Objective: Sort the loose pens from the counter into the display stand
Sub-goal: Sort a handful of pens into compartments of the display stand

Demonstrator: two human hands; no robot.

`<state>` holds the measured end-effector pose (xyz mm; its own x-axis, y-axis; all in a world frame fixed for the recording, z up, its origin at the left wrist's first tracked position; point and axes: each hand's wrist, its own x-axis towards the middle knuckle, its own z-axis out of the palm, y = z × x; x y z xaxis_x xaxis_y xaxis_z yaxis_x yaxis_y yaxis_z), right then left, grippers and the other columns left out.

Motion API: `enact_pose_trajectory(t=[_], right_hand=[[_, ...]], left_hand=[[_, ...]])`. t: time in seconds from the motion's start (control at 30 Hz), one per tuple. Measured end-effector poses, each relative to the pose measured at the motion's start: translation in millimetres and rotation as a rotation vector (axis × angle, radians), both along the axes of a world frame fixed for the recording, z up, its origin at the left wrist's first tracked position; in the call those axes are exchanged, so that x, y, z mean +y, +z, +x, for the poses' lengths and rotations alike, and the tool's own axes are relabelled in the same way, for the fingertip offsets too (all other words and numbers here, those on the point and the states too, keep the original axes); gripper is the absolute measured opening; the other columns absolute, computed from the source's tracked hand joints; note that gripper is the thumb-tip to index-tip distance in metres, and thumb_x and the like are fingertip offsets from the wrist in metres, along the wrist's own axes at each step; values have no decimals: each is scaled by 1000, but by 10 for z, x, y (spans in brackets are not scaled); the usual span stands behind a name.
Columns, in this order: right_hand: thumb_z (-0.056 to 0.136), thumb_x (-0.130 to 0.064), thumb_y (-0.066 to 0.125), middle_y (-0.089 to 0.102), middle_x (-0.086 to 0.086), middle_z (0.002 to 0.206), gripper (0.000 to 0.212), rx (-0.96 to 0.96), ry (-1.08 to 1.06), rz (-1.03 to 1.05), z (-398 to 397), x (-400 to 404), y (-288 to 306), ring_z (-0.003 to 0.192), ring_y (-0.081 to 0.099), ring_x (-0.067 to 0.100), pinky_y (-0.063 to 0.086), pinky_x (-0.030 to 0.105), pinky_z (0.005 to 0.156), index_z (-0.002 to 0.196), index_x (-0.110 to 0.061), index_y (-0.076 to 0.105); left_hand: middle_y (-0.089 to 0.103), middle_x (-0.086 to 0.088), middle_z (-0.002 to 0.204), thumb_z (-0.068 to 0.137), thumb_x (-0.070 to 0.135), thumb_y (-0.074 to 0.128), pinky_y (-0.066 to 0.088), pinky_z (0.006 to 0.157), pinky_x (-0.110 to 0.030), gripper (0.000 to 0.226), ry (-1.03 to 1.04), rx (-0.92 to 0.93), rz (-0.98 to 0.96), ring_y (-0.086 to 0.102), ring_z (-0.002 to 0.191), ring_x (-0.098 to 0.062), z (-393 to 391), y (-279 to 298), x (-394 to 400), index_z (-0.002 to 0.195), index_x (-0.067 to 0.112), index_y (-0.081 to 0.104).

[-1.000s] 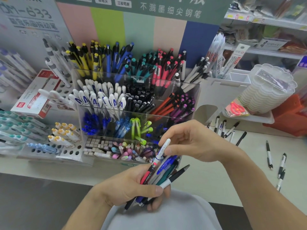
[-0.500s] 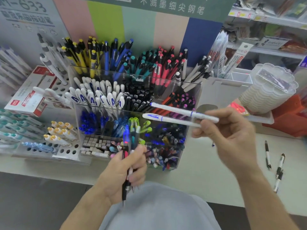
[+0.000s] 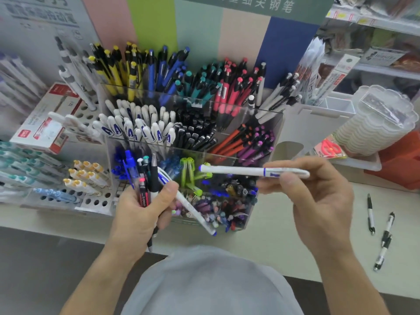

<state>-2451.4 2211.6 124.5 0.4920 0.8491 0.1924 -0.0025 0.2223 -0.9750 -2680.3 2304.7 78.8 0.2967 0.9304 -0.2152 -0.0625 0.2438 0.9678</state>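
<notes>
**penfan22:** So which step is this? The right hand [image 3: 318, 196] pinches one white pen [image 3: 250, 171] between thumb and fingertips, near its capped end, and holds it level over the front of the display stand [image 3: 276, 123]. The other fingers are loosely curled below it.

**stockroom_sam:** Looks like mid-sort to me. The left hand [image 3: 141, 210] is wrapped around a bundle of pens [image 3: 145, 178] (blue, black, a red-labelled one, a teal-tipped one), fingers curled tight, thumb pressing a second white pen [image 3: 188, 208] that sticks out slantwise toward the stand's front edge.

**penfan22:** And where does the white one go?

**stockroom_sam:** My guess is the middle row, left compartment, where the white pens with blue caps [image 3: 136, 130] stand. The markings look the same, though the blur makes it hard to be sure. The next move would be to tip the pen upright and feed it down between the ones already there. That slot is packed, so it needs a gap.

**penfan22:** Plenty left to do?

**stockroom_sam:** Yep. There's the whole bundle, plus loose pens [image 3: 381, 230] lying on the counter [image 3: 284, 246] near its right edge, well apart from the stand.
</notes>
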Motion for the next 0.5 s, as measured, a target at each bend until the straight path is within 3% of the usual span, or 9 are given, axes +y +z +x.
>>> enact_pose_trajectory(t=[0.1,0.2,0.27,0.37,0.5], right_hand=[[87,-3,70,74,11,76,3,-128,242,-178,-45,148,83,54,66,25,56,32,52,88,-6,71],[91,-4,72,74,15,83,6,-174,551,-317,-290,371,29,68,72,34,63,46,64,96,-1,71],[94,-6,69,72,21,85,11,-127,664,-396,-417,529,2,70,73,31,64,44,67,99,3,67],[97,-8,64,66,29,88,11,-62,822,-505,-484,711,3,67,71,30,62,42,64,100,1,59],[97,-13,66,64,17,85,17,-51,924,-598,-548,842,36,70,70,39,61,47,65,110,-12,55]], left_hand=[[43,-11,40,74,56,77,30,39,-22,44,-108,145,74,34,35,-20,-101,123,48,78,12,74],[43,-2,39,72,48,83,30,36,-18,19,-256,175,119,36,32,-13,-41,263,44,80,31,79],[45,-1,39,69,58,82,30,35,-19,26,-227,178,134,37,31,-12,-34,251,57,68,34,73],[43,1,40,64,63,82,30,36,-18,33,-245,199,127,35,34,-11,-166,175,118,74,32,73],[46,6,38,71,20,81,30,40,-9,11,-309,175,133,35,35,1,-225,236,142,67,23,71]])
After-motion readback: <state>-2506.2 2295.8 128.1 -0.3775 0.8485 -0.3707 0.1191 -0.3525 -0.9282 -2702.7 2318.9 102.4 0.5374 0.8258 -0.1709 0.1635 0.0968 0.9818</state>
